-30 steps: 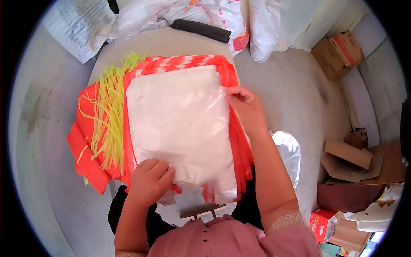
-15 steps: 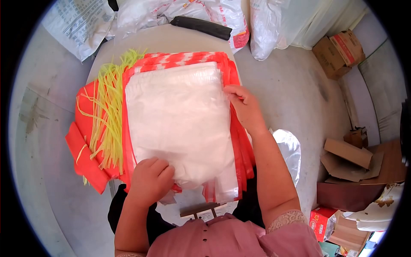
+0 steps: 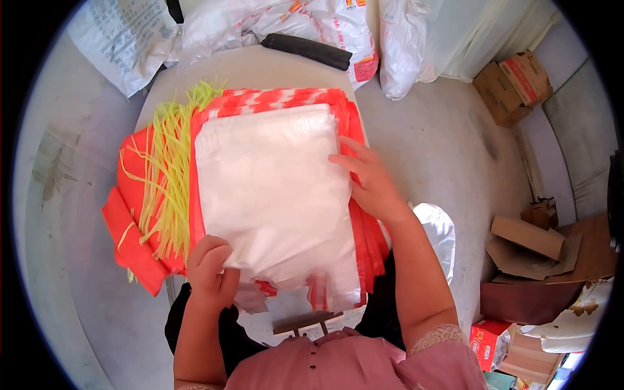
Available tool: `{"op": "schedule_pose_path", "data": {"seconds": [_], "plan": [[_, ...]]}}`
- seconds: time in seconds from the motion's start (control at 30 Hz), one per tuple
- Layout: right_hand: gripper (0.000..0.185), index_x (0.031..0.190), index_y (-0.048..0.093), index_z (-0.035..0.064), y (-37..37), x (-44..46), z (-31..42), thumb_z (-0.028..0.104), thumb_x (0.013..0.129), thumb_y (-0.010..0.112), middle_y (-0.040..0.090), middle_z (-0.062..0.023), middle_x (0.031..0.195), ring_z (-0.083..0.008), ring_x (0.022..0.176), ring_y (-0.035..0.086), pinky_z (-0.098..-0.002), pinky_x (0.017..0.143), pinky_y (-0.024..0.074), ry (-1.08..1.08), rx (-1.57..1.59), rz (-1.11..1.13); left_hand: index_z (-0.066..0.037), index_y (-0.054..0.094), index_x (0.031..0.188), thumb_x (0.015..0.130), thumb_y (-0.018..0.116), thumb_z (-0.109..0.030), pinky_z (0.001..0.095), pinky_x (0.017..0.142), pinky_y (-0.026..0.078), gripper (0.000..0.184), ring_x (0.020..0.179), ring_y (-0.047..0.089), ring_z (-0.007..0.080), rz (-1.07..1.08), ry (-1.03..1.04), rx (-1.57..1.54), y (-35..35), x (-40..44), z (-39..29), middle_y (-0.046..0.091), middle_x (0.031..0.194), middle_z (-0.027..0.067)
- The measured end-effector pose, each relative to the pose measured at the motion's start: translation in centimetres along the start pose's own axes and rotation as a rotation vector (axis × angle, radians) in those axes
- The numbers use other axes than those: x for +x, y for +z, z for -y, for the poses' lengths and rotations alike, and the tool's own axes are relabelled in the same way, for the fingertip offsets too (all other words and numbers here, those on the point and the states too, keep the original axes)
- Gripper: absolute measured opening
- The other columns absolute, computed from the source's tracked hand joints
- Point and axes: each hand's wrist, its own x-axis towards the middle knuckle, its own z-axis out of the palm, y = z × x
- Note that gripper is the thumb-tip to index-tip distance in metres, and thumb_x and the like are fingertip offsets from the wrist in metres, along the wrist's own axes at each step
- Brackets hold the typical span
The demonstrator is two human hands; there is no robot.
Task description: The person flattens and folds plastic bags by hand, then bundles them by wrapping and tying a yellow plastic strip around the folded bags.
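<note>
A stack of white plastic bags [image 3: 273, 175] lies on larger red-and-white plastic bags [image 3: 286, 97] on the table in front of me. My left hand [image 3: 211, 266] is at the stack's lower left corner, its fingers curled and closed on the edge of the top white bag. Along the right edge rests my right hand [image 3: 370, 179], open, with fingers apart and the tips touching the white bag's side. Yellow-green plastic strips [image 3: 168, 175] lie in a loose bundle left of the stack. Beneath and beside them is folded red plastic [image 3: 133, 240].
A dark rolled bundle [image 3: 307, 52] lies at the table's far end [image 3: 214, 68], with filled white sacks [image 3: 341, 32] behind. On the floor to the right are a cardboard box [image 3: 504, 91], an opened carton [image 3: 533, 244] and a red box [image 3: 487, 341]. Silvery plastic [image 3: 437, 234] shows beside my right arm.
My left hand has moved left to the bag's corner, and the white bag's lower part looks flatter. My right hand has shifted slightly down, its fingers now spread rather than pinched at the edge.
</note>
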Motion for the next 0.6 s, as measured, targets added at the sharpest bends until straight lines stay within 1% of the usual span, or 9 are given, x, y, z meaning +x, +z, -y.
{"op": "schedule_pose_path", "data": {"seconds": [0.1, 0.2, 0.3, 0.4, 0.43, 0.53, 0.57, 0.6], "plan": [[0.055, 0.126, 0.073, 0.0110, 1.0, 0.3, -0.8, -0.017, 0.081, 0.059, 0.051, -0.0163, 0.159, -0.0383, 0.148, 0.045, -0.0441, 0.123, 0.0380, -0.107, 0.134, -0.056, 0.003, 0.061, 0.100, 0.071, 0.065, 0.010, 0.0352, 0.067, 0.049, 0.030, 0.078, 0.061, 0.0309, -0.053, 0.006, -0.064, -0.2, -0.3, 0.3, 0.063, 0.094, 0.0170], [0.050, 0.121, 0.074, 0.0083, 0.8, 0.4, -0.9, -0.018, 0.081, 0.059, 0.055, -0.0135, 0.156, -0.0346, 0.148, 0.047, -0.0417, 0.122, 0.0392, -0.126, 0.246, -0.059, 0.003, 0.061, 0.100, 0.080, 0.066, 0.009, 0.0334, 0.070, 0.047, 0.022, 0.082, 0.060, 0.0249, -0.145, -0.071, -0.151, 0.1, -1.1, 0.9, 0.064, 0.096, 0.0145], [0.040, 0.117, 0.074, 0.0043, -0.5, 0.1, 0.4, -0.015, 0.084, 0.061, 0.063, -0.0099, 0.147, -0.0277, 0.143, 0.053, -0.0381, 0.118, 0.0423, -0.030, 0.633, -0.120, 0.002, 0.062, 0.110, 0.091, 0.064, 0.006, 0.0322, 0.082, 0.050, 0.020, 0.094, 0.063, 0.0189, -0.213, -0.335, -0.383, -0.1, -1.9, 0.7, 0.067, 0.107, 0.0105], [0.031, 0.097, 0.074, 0.0029, -2.4, -0.1, 2.8, -0.013, 0.082, 0.051, 0.062, -0.0126, 0.151, -0.0304, 0.153, 0.043, -0.0450, 0.122, 0.0363, 0.180, 0.848, -0.130, 0.002, 0.061, 0.127, 0.097, 0.064, 0.004, 0.0323, 0.098, 0.050, 0.030, 0.110, 0.065, 0.0165, -0.335, -0.593, -0.690, 0.1, -2.7, 0.7, 0.069, 0.123, 0.0092], [0.029, 0.095, 0.073, 0.0029, -2.6, -0.2, 3.3, -0.011, 0.082, 0.051, 0.063, -0.0131, 0.149, -0.0312, 0.154, 0.040, -0.0459, 0.123, 0.0347, 0.154, 0.828, -0.191, 0.001, 0.057, 0.140, 0.097, 0.065, 0.004, 0.0340, 0.109, 0.047, 0.043, 0.124, 0.063, 0.0173, -0.327, -0.572, -0.747, 0.2, -3.4, 1.4, 0.067, 0.135, 0.0098], [0.021, 0.091, 0.071, 0.0028, -3.3, -0.2, 4.5, -0.007, 0.084, 0.054, 0.067, -0.0147, 0.144, -0.0329, 0.159, 0.032, -0.0489, 0.125, 0.0299, 0.077, 0.743, -0.354, 0.001, 0.057, 0.141, 0.097, 0.066, 0.003, 0.0347, 0.110, 0.047, 0.045, 0.125, 0.063, 0.0179, -0.389, -0.572, -0.825, 0.3, -3.5, 0.9, 0.067, 0.138, 0.0108], [0.018, 0.090, 0.071, 0.0029, -3.8, -0.2, 4.9, -0.006, 0.086, 0.055, 0.068, -0.0152, 0.142, -0.0330, 0.160, 0.029, -0.0500, 0.125, 0.0285, 0.058, 0.700, -0.390, 0.000, 0.055, 0.143, 0.098, 0.067, 0.001, 0.0366, 0.110, 0.047, 0.047, 0.126, 0.063, 0.0196, -0.378, -0.567, -0.798, 0.3, -3.5, 0.9, 0.066, 0.139, 0.0110], [0.016, 0.091, 0.070, 0.0028, -4.1, -0.1, 5.3, -0.005, 0.088, 0.057, 0.069, -0.0158, 0.140, -0.0331, 0.159, 0.031, -0.0501, 0.125, 0.0289, 0.020, 0.639, -0.434, -0.001, 0.054, 0.145, 0.099, 0.067, -0.001, 0.0386, 0.111, 0.048, 0.048, 0.127, 0.063, 0.0213, -0.368, -0.563, -0.770, 0.3, -3.6, 0.9, 0.066, 0.140, 0.0111]]}}
